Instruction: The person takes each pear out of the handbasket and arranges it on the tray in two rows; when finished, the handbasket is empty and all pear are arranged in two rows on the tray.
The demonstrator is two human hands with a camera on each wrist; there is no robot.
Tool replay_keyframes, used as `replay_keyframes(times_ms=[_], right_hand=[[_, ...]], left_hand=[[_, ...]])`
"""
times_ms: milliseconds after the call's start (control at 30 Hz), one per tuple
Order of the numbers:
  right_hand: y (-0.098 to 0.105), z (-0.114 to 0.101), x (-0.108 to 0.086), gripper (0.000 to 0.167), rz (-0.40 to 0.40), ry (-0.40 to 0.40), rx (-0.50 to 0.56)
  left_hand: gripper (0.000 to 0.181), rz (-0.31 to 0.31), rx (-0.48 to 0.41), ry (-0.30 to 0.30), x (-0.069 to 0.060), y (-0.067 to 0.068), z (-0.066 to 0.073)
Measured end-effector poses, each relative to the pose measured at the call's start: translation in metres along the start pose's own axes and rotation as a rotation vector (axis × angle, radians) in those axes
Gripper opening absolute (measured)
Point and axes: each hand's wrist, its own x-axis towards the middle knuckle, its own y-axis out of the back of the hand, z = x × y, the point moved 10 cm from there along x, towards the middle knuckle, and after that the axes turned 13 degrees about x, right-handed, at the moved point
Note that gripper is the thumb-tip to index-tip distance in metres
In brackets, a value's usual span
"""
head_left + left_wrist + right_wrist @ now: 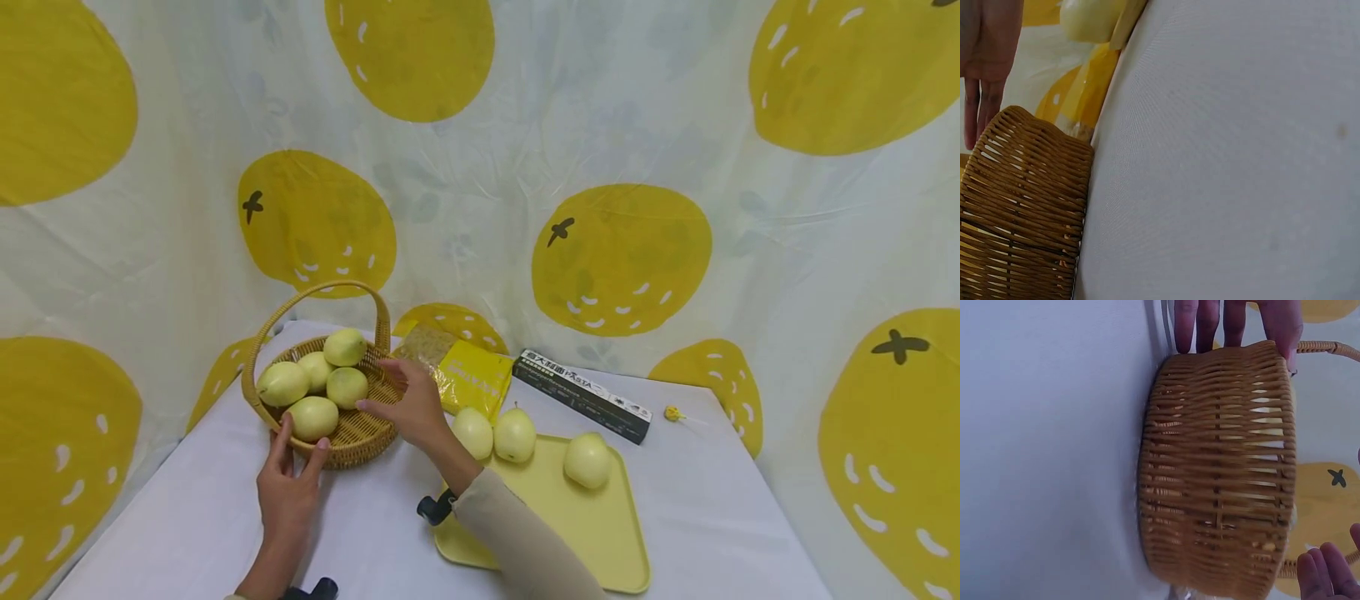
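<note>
A round wicker basket point(360, 446) with a tall handle point(262, 342) holds several pale yellow-green pears point(313, 418). At its near left side, my left hand point(288, 492) touches the basket with its fingertips, one finger at the rim beside the nearest pear. From the right wrist view, the left hand's fingers point(1207, 325) look straight against the woven wall. My right hand point(416, 408) hovers over the basket's right side, thumb and fingers apart and nothing held. In the left wrist view the right hand point(991, 44) shows above the basket rim.
Three more pears point(515, 433) sit at the far end of a yellow tray point(600, 533), right of the basket. Behind them lie a yellow pasta bag point(472, 375) and a dark pasta box point(581, 396). A small yellow item point(672, 413) lies farther right.
</note>
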Motion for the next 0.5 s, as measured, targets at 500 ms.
replay_keyframes(times_ms=[500], right_hand=[[-0.038, 0.028, 0.046, 0.061, 0.108, -0.063, 0.003]], left_hand=[[0.08, 0.019, 0.027, -0.003, -0.001, 0.0, 0.001]])
